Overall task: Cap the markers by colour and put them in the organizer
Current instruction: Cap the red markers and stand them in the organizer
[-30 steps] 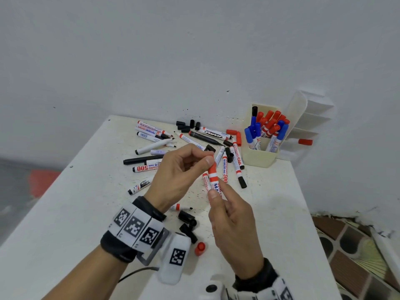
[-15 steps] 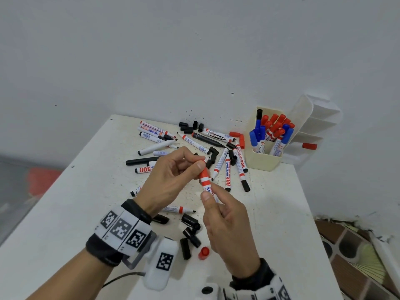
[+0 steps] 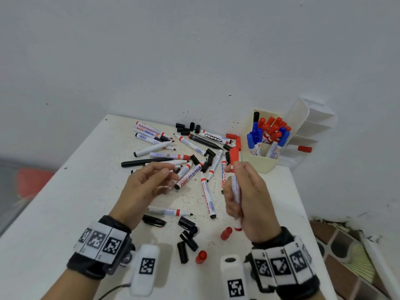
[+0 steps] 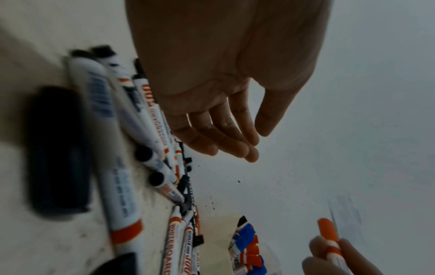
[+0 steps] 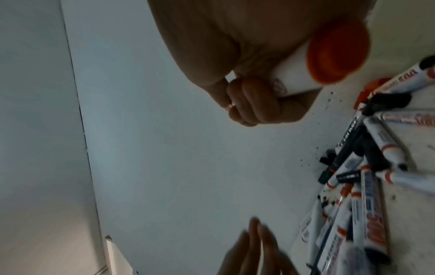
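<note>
Left hand [image 3: 147, 185] hovers over the table [image 3: 65, 213] mid-left, grip spread, fingers [image 4: 226, 137] loose and holding nothing, tips just over the marker pile [image 3: 184, 152]. Pile lies toward the far edge: uncapped markers, white barrels with red or black bands, a few all-black ones, crossing each other. Loose black caps [image 3: 187, 127] sit at the far edge by the wall. One uncapped marker [image 3: 170, 211] lies alone between the hands, a black pen [image 3: 154, 220] just below it. More black caps [image 3: 187, 237] cluster toward the near edge, centre, with two red caps [image 3: 226, 233] beside them.

Right hand [image 3: 246, 198] is raised above the table right of centre, grip closed around a red marker [image 3: 234, 169], fingers [image 5: 249, 104] curled on the barrel. Marker stands about upright, red cap on top, red butt end poking out below the palm.

Organizer [image 3: 259, 163], cream, sits at the far right corner against the wall, holding capped blue and red markers upright plus one black. A white tiered part [image 3: 311, 124] stands to its right; a red cap [image 3: 304, 149] lies on its lower shelf.
</note>
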A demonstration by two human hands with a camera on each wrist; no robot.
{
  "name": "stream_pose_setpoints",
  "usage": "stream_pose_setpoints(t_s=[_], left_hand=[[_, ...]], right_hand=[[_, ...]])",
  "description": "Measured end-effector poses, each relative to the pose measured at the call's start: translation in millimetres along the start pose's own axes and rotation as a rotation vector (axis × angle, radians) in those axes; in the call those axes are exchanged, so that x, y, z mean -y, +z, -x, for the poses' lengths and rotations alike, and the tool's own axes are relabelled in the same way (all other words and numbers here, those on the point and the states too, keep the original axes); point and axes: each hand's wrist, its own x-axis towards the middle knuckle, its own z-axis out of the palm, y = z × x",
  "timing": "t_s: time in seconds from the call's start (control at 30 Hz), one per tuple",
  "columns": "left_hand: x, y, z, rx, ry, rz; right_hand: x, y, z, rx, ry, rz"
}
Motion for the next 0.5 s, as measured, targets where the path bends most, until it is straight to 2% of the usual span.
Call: stream_pose_setpoints(t_s=[0.1,0.23,0.37,0.5], left_hand=[[14,-18,5,-0.036,-0.032,0.101],[25,-32,11,-0.054,-0.080,0.219],[30,-36,15,-0.040,-0.112,0.314],[33,-40,16,-0.012,-0.112,0.398]], right_hand=[[12,-10,-14,-0.066,-0.080,0.027],[39,-29,-43,-0.173,-0.275,0.181],[76,-54,-81,-0.365,-0.423,0.296],[100,-77,-117,-0.576,-0.628,0.508]])
